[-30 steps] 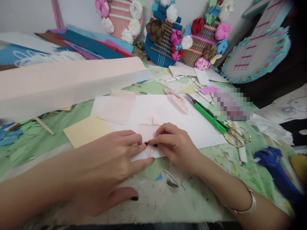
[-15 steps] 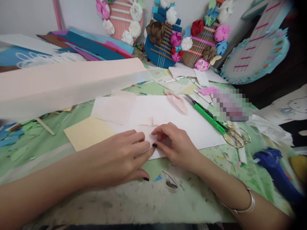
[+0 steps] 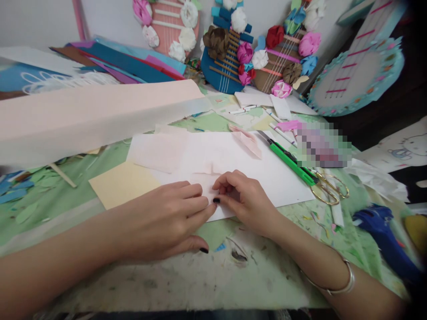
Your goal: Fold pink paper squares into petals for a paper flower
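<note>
A small pale pink paper piece [image 3: 206, 178] with a crease lies on a white sheet [image 3: 280, 182]. My left hand [image 3: 170, 218] rests palm down over its near left side, fingers flat and slightly bent, thumb apart. Beside it, my right hand [image 3: 245, 200] is closed, thumb and bent index finger pinched at the paper's right edge. The fingers hide most of that edge. Another thin pink paper [image 3: 163, 151] lies at the white sheet's left, and a folded pink paper [image 3: 247, 141] sits further back.
Right of the sheet are a green utility knife [image 3: 290, 163], gold-handled scissors [image 3: 328, 189] and a blue glue gun [image 3: 383, 235]. Yellow paper [image 3: 123, 184] lies left. A large pink sheet [image 3: 100, 111] spans the back left; decorated paper instruments [image 3: 220, 66] stand behind.
My right hand has shifted very slightly to the right, its fingertips still by the paper's edge. The left hand stays nearly still.
</note>
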A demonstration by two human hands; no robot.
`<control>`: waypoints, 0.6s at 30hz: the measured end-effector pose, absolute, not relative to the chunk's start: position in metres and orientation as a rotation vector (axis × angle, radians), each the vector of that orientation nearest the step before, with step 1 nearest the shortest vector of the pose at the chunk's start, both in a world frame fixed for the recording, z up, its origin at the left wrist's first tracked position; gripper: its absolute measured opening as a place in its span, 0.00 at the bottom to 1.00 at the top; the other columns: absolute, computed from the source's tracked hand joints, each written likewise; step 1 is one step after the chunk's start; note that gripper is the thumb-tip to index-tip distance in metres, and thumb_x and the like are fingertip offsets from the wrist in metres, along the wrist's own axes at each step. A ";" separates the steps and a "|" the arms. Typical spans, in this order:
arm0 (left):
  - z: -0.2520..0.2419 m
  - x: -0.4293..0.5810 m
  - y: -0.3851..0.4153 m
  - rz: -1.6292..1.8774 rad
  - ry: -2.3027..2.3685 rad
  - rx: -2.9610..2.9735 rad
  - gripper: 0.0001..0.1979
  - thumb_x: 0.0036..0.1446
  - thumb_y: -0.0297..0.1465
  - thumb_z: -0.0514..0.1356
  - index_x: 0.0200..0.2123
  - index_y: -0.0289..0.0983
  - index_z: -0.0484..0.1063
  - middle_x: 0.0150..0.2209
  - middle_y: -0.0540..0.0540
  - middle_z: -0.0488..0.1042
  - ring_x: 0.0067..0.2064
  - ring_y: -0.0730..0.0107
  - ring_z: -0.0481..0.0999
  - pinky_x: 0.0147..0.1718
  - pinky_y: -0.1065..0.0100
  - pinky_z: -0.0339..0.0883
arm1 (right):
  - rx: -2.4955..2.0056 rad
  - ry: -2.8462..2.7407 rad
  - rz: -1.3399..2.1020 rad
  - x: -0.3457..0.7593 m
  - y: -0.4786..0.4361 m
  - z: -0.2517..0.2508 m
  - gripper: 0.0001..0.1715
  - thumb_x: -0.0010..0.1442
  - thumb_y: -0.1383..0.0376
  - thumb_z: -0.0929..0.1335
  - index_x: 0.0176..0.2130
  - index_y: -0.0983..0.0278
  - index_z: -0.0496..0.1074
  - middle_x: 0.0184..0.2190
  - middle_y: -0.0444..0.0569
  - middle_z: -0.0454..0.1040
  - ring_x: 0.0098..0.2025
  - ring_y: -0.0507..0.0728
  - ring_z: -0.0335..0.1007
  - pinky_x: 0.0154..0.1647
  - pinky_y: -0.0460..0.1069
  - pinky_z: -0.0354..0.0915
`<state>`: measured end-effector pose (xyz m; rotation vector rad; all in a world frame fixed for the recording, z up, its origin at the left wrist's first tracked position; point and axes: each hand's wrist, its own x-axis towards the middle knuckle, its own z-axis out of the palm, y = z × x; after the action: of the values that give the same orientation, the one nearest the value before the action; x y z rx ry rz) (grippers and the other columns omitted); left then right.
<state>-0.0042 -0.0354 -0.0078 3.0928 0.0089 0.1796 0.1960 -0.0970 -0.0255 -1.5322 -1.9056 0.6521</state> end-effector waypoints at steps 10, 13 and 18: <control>-0.005 -0.003 -0.039 0.166 0.045 3.118 0.24 0.59 0.44 0.56 0.48 0.29 0.69 0.37 0.41 0.72 0.42 0.55 0.68 0.39 0.57 0.65 | -1.588 -1.950 0.544 0.196 -0.099 -0.025 0.08 0.54 0.73 0.69 0.35 0.63 0.67 0.30 0.43 0.70 0.37 0.54 0.63 0.39 0.51 0.56; -0.004 -0.004 -0.042 0.117 0.079 3.122 0.26 0.55 0.46 0.59 0.47 0.30 0.70 0.36 0.42 0.71 0.41 0.55 0.68 0.38 0.57 0.65 | -1.694 -1.964 0.436 0.198 -0.097 -0.024 0.08 0.54 0.72 0.70 0.34 0.62 0.68 0.31 0.43 0.70 0.39 0.55 0.61 0.39 0.52 0.53; -0.004 -0.004 -0.045 0.078 0.113 3.126 0.28 0.53 0.48 0.60 0.48 0.31 0.69 0.36 0.43 0.71 0.41 0.55 0.68 0.38 0.57 0.64 | -1.724 -1.926 0.449 0.201 -0.098 -0.022 0.07 0.54 0.72 0.69 0.32 0.62 0.67 0.30 0.43 0.68 0.38 0.55 0.61 0.38 0.51 0.53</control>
<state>-0.0042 -0.0450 -0.0036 3.1262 0.1126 0.0784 0.2009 -0.0975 -0.0220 -1.7243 -1.9262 0.4490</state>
